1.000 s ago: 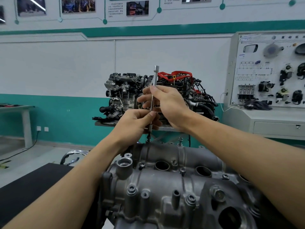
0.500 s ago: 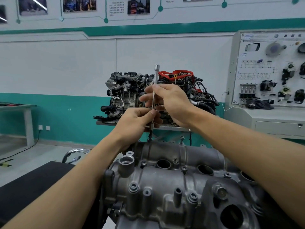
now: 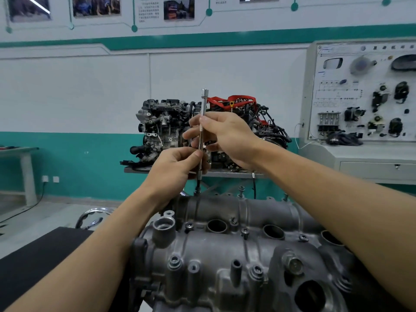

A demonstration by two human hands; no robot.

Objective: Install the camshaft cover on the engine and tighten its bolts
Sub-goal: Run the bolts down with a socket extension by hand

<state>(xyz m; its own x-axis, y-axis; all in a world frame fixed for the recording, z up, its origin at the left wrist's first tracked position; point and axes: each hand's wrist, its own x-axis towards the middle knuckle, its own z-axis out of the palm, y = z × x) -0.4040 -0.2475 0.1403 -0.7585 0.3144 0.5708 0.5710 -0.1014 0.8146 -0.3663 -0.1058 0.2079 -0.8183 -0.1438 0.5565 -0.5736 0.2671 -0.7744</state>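
**Camshaft cover: driver bar seated at the far edge**

The grey cast camshaft cover [image 3: 236, 248] lies at lower centre, on top of the engine and directly in front of the person. Bolts [image 3: 245, 232] sit in bosses along its ridges, and 1 bolt [image 3: 241, 190] at the far edge stands proud.

A slim chrome driver bar [image 3: 203, 118] stands nearly upright. Its dark lower tip meets the far-left edge of the cover; the fastener under it is too small to tell.

The left hand [image 3: 177, 167] pinches the lower part of the bar between thumb and curled fingers. The right hand [image 3: 227, 138] pinches the bar higher up, at mid-length, with its fingertips. The socket end rises clear above both hands.

A black mat [image 3: 40, 262] covers the work surface left of the cover.

Behind it, a second engine [image 3: 164, 124] with red hoses rests on a metal shelf [image 3: 227, 174]. A white training panel [image 3: 364, 95] carrying mounted components stands at right on a grey cabinet. The wall [image 3: 67, 91] is white above a teal lower band, with 2 sockets [image 3: 50, 179] near the floor. A pale table [image 3: 24, 154] stands at far left.
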